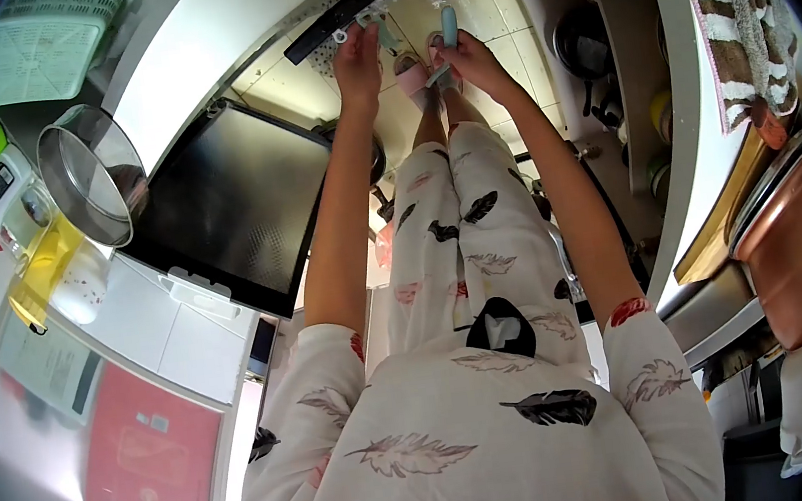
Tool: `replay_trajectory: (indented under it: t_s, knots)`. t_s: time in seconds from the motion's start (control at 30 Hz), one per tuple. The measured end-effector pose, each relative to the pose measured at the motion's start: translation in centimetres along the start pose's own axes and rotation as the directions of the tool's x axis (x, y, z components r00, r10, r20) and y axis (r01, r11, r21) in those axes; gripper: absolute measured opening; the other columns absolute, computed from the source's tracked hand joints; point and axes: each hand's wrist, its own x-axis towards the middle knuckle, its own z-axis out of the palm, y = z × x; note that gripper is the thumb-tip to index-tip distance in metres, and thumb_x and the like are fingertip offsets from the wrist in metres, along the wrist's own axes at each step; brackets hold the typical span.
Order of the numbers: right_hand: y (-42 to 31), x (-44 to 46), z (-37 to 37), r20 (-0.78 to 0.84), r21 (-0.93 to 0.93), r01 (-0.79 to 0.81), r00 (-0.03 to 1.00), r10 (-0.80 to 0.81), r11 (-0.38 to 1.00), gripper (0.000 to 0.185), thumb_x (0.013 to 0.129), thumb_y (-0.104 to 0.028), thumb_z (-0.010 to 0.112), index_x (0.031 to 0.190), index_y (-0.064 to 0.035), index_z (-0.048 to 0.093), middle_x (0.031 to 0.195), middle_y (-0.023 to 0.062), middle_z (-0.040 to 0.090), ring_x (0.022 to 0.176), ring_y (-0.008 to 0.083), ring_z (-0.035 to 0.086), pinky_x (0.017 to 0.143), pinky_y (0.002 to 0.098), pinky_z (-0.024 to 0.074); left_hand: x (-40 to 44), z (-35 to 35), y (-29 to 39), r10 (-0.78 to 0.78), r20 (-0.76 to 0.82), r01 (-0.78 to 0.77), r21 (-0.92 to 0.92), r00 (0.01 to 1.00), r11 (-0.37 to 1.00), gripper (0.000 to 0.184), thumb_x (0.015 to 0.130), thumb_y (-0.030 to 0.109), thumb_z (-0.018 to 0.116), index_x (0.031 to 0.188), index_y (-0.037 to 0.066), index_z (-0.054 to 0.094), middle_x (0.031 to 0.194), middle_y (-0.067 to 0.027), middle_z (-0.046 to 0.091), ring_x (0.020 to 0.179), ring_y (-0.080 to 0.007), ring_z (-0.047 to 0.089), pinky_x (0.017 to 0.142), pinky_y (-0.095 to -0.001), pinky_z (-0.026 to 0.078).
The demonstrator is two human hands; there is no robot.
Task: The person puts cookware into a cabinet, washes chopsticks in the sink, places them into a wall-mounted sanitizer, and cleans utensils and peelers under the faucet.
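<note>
My left hand (358, 63) is raised with its fingers closed at the dark bar (315, 43), beside a small white hook (340, 36). Just right of those fingers is a pale grey-green item (387, 38); I cannot tell whether they grip it. My right hand (474, 57) is wrapped round a small tool with a light-blue handle (448, 24). A pale, blade-like piece (438, 76) shows below that hand, and its exact kind is too small to tell.
On the left are a black glossy panel (225, 207), a round metal sieve (92, 176) and a green basket (46, 49). A striped towel (738, 19) hangs at right, above a copper-coloured pot (797, 252). Dark pans (582, 43) sit in the right-hand cabinet.
</note>
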Motion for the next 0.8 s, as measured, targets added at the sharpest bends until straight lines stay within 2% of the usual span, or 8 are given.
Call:
replay_trajectory:
  t_s: [0.13,0.23,0.3,0.43,0.5,0.53,0.7,0.8]
  knots:
    - [-2.0,-1.4,-0.1,-0.011,0.132,-0.022,1.0,0.023,0.991,0.013,0.078,-0.014,0.042,0.087,-0.006,0.048,0.071,0.0011,0.052,0.055,0.0055,0.038,0.048,0.0185,0.0299,-0.1,0.0,-0.3,-0.003,-0.006,0.003,0.038,1.0,0.999,0.021,0.083,0.021,0.052,0.071,0.005,0.047,0.055,0.005,0.036,0.051,-0.0041,0.031,0.046,-0.0195,0.027]
    - [-2.6,-2.1,-0.8,0.201,0.33,-0.074,0.98,0.007,0.941,0.012,0.075,-0.015,0.041,0.083,-0.0067,0.046,0.069,0.0021,0.05,0.052,0.0064,0.032,0.049,0.0192,0.0271,-0.3,-0.2,-0.9,0.054,-0.015,-0.054,0.008,0.998,0.999,0.019,0.083,0.019,0.052,0.071,0.005,0.045,0.059,0.0039,0.038,0.056,-0.0051,0.034,0.051,-0.0201,0.03]
    - [-3.0,-2.8,-0.8,0.287,0.442,-0.091,0.957,-0.044,0.893,0.013,0.075,-0.019,0.043,0.08,-0.0071,0.046,0.066,0.0029,0.048,0.051,0.0078,0.029,0.052,0.0209,0.0274,-0.7,-0.5,-0.7,0.023,0.089,-0.019,-0.048,0.996,0.999,0.019,0.085,0.019,0.049,0.099,0.005,0.052,0.082,0.0017,0.053,0.078,-0.0066,0.046,0.074,-0.0213,0.036]
    - [-3.5,-3.4,-0.8,0.337,0.513,-0.104,0.937,-0.089,0.852,0.017,0.078,-0.021,0.04,0.08,-0.0058,0.046,0.073,0.0046,0.05,0.058,0.0101,0.037,0.059,0.0231,0.0317,-1.7,-0.7,0.2,-0.036,0.095,0.044,-0.08,0.995,0.996,0.02,0.085,0.017,0.048,0.101,0.006,0.051,0.091,0.0,0.056,0.084,-0.0076,0.049,0.078,-0.0224,0.037]
    - [-3.8,-3.8,-0.6,0.053,0.504,0.046,0.995,-0.084,0.862,0.018,0.081,-0.018,0.039,0.088,-0.004,0.049,0.083,0.0076,0.052,0.071,0.0117,0.047,0.067,0.0235,0.0377,-2.0,-0.6,0.5,-0.007,0.114,0.026,-0.168,0.994,0.985,0.019,0.085,0.016,0.048,0.101,0.006,0.052,0.095,-0.0008,0.056,0.087,-0.0079,0.049,0.08,-0.023,0.037]
    - [-4.1,-3.9,-0.6,0.021,0.433,0.158,0.982,-0.185,0.887,0.021,0.085,-0.016,0.035,0.093,-0.0013,0.048,0.092,0.0074,0.05,0.085,0.0151,0.049,0.075,0.0269,0.0392,-2.1,-0.6,0.7,-0.007,0.115,0.027,-0.169,0.993,0.985,0.019,0.085,0.016,0.048,0.101,0.006,0.052,0.095,-0.0008,0.056,0.087,-0.0079,0.049,0.08,-0.023,0.037]
    - [-5.3,-4.5,0.1,-0.132,0.669,0.282,0.955,-0.264,0.687,0.017,0.086,-0.012,0.041,0.095,0.0011,0.046,0.098,0.0109,0.05,0.093,0.0195,0.05,0.086,0.035,0.0394,-2.3,-0.9,0.3,-0.057,0.068,0.069,-0.189,0.996,0.98,0.017,0.084,0.011,0.048,0.099,0.005,0.053,0.086,0.001,0.057,0.074,-0.0047,0.047,0.066,-0.0183,0.036]
    - [-5.3,-4.2,1.0,-0.189,0.713,0.34,0.935,-0.299,0.613,0.014,0.084,-0.006,0.044,0.097,0.0002,0.047,0.101,0.0126,0.049,0.099,0.0231,0.048,0.093,0.0369,0.0364,-2.5,-1.1,0.1,-0.09,0.049,0.095,-0.113,0.995,0.989,0.017,0.084,0.01,0.047,0.099,0.004,0.053,0.088,-0.0003,0.057,0.076,-0.0057,0.048,0.067,-0.0189,0.037]
